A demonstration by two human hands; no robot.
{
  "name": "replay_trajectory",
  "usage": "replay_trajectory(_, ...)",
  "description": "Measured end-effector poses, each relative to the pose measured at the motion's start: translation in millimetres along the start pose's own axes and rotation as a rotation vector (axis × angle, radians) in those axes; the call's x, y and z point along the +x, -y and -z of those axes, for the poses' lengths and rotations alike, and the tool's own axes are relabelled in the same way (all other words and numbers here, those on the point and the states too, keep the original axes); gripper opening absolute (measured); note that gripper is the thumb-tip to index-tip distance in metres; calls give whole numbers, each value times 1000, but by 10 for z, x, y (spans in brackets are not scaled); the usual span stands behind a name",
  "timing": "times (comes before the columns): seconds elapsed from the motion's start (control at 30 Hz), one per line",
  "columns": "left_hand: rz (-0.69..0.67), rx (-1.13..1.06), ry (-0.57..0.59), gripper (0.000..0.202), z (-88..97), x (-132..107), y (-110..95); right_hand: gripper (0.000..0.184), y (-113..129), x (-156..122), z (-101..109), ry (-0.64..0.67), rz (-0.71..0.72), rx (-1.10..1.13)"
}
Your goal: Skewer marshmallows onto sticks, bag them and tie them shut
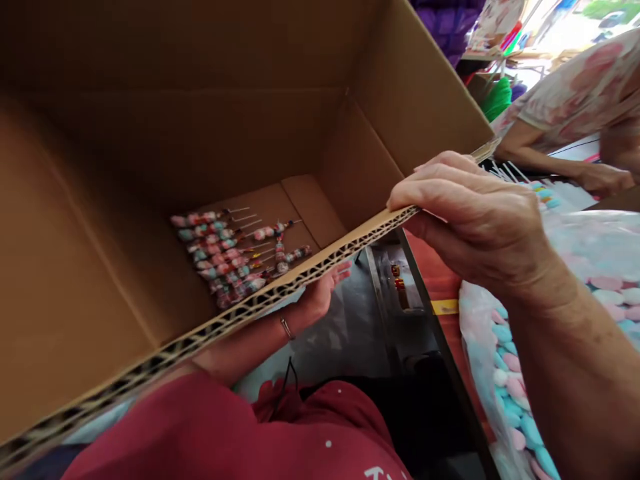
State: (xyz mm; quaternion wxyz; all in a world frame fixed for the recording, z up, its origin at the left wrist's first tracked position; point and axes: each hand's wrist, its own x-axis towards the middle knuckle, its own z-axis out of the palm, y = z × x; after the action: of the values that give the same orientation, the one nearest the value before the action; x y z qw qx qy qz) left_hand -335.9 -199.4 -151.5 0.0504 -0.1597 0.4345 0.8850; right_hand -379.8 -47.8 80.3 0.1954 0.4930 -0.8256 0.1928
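Observation:
A large cardboard box (pixel 280 133) is tilted in front of me, its inside facing me. My right hand (pixel 475 213) is closed on the upper edge of its near wall, thumb beneath and fingers over the top. My left hand (pixel 323 293) shows below that wall, on the box's outer side. Its fingers are stretched out and apart; whether the palm touches the cardboard is hidden. Inside the box, wrapped marshmallow skewers (pixel 220 253) lie in a row on the bottom, with several more lying loose beside them.
On the right, clear plastic bags hold pink, blue and white marshmallows (pixel 515 387) on an orange-covered table (pixel 435 267). Beyond it, a co-worker's hand (pixel 605 179) is near white sticks (pixel 507 172). A clear tub (pixel 405 287) stands under the table.

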Motion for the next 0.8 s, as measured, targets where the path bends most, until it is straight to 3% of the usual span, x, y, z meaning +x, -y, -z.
replay_trajectory(0.13,95,152,80,45,91,-484,218,21,-34,-55,-25,56,73,-38)
replay_trajectory(0.23,183,607,347,55,238,-921,327,27,31,-64,-274,152,161,-58)
replay_trajectory(0.27,256,758,464,55,269,-1052,324,28,65,-77,-396,185,177,-69)
replay_trajectory(0.4,319,861,665,31,226,-1385,41,21,232,-231,-948,330,131,-87)
replay_trajectory(0.47,116,968,892,22,158,-1433,-224,17,332,-325,-1175,418,91,-67)
replay_trajectory(0.53,-202,971,983,17,128,-1422,-499,16,431,-379,-1325,485,77,-35)
replay_trajectory(0.57,-378,972,922,18,137,-1399,-624,17,473,-385,-1373,504,78,-20)
replay_trajectory(0.67,-746,1136,542,22,253,-1278,-898,20,540,-357,-1450,520,79,13)
replay_trajectory(0.73,-860,1350,310,27,372,-1175,-984,22,539,-337,-1494,523,68,20)
replay_trajectory(0.8,-829,1562,199,43,496,-1067,-1016,24,524,-327,-1549,529,59,16)
